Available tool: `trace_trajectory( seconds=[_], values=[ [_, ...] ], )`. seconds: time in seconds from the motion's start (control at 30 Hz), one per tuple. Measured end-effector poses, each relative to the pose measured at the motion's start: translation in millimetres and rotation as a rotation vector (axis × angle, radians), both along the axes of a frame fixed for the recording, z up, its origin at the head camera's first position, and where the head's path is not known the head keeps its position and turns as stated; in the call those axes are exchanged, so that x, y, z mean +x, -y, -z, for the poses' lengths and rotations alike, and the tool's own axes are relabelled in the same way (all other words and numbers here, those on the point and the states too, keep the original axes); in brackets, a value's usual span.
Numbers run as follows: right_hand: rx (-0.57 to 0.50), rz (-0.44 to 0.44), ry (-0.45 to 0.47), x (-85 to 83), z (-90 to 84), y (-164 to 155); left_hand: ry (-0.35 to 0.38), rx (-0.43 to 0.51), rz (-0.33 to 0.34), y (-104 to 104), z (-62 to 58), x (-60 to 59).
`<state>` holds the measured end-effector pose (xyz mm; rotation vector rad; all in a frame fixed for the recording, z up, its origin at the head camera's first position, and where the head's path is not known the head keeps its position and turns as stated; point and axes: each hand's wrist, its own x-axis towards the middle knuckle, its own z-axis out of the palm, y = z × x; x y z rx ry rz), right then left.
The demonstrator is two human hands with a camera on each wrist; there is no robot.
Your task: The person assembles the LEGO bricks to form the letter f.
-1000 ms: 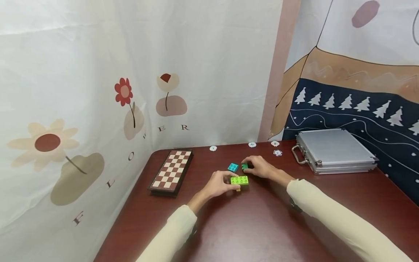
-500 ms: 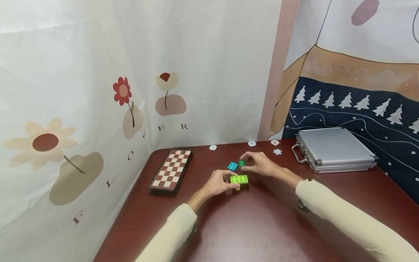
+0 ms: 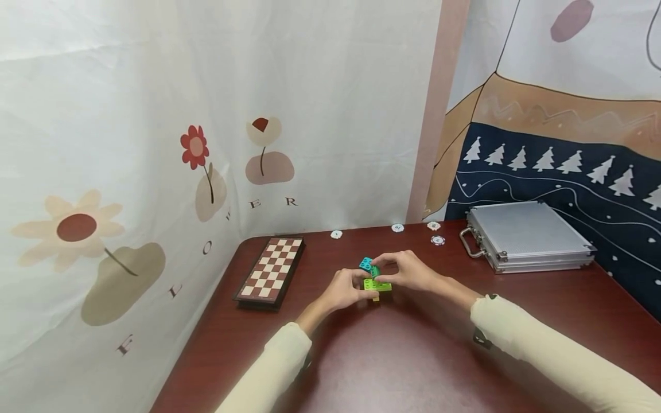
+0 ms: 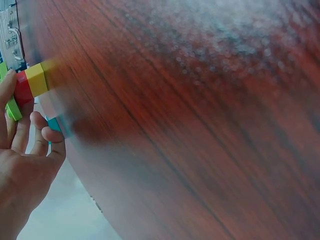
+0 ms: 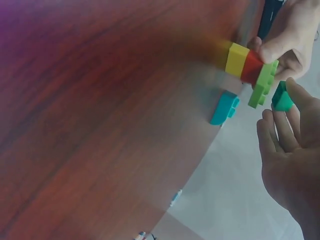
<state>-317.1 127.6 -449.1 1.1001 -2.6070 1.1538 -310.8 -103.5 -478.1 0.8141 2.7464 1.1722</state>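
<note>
My left hand [image 3: 342,288] holds a stack of toy building bricks upright on the table. A yellow brick [image 5: 236,59] is at the bottom, a red brick [image 5: 251,67] in the middle and a long lime-green brick [image 5: 262,86] on top, studs up. Between thumb and fingers, my right hand [image 3: 409,272] pinches a small dark green brick [image 3: 375,271]. It hovers just over the lime brick, with a gap between them in the right wrist view. Just behind the stack a teal brick [image 3: 365,263] lies on the table, partly covered by the right fingers in the head view.
A folded checkered game board [image 3: 272,266] lies on the left of the dark red table [image 3: 382,350]. At the back right sits a silver case [image 3: 532,235]. Several poker chips, one white [image 3: 336,234], lie along the far edge, below a printed curtain [image 3: 341,115].
My right hand has lifted the dark green brick from beside the teal brick and brought it left and nearer, over the lime brick. The left hand has stayed in place on the stack.
</note>
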Motion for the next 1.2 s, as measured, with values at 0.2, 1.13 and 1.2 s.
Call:
trace_trajectory(
  seconds=[0.2,1.13,1.2],
  values=[
    [-0.039,-0.015,0.035,4.8,5.4,1,0.000,-0.007,-0.002,0,-1.0,1.7],
    [-0.164,-0.038,0.117,7.7,19.5,3,0.004,-0.045,-0.008,0,-3.9,0.9],
    [-0.168,-0.037,0.120,7.3,20.9,3,0.007,-0.046,-0.006,1,-4.2,1.1]
  ],
)
